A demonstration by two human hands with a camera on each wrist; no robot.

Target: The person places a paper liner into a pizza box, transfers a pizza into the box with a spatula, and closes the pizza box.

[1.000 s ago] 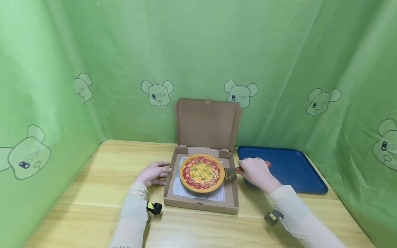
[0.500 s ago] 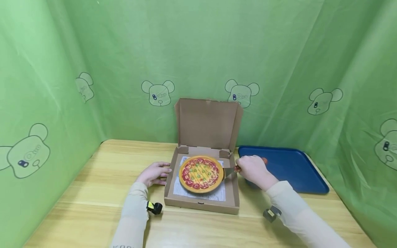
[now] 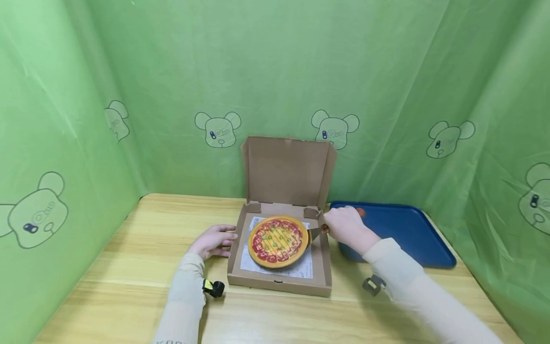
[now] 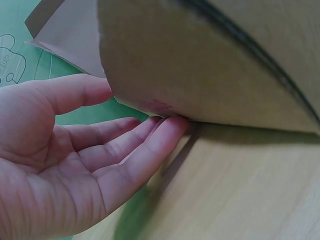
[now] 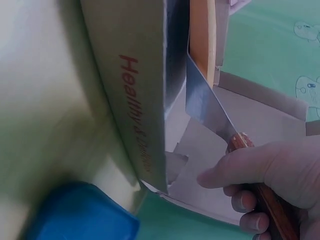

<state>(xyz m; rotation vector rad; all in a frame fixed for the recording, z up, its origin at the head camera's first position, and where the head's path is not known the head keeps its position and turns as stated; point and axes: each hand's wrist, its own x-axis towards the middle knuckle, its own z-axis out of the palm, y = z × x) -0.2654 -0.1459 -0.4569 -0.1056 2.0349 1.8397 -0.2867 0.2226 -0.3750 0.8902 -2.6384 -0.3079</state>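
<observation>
A round pizza [image 3: 278, 242] with red and yellow topping sits over printed paper in an open cardboard pizza box [image 3: 279, 285]. My right hand [image 3: 347, 229] grips the brown handle [image 5: 276, 212] of a pizza server. Its metal blade [image 5: 207, 105] reaches over the box's right wall and under the pizza's right edge. In the right wrist view, the pizza edge [image 5: 202, 45] stands above the box floor at the blade. My left hand [image 3: 213, 241] rests at the box's left wall, thumb and fingers loosely bent, fingertips [image 4: 175, 123] at the wall's lower edge.
The box lid [image 3: 290, 174] stands upright at the back. A blue tray [image 3: 401, 234] lies to the right on the wooden table [image 3: 163, 282], partly behind my right hand. Green curtains [image 3: 275, 71] enclose the table at the back and sides.
My right hand has moved left and slightly away, bringing the server handle closer to the box and more steeply raised. The pizza has shifted slightly left and tilts more. My left hand stays put.
</observation>
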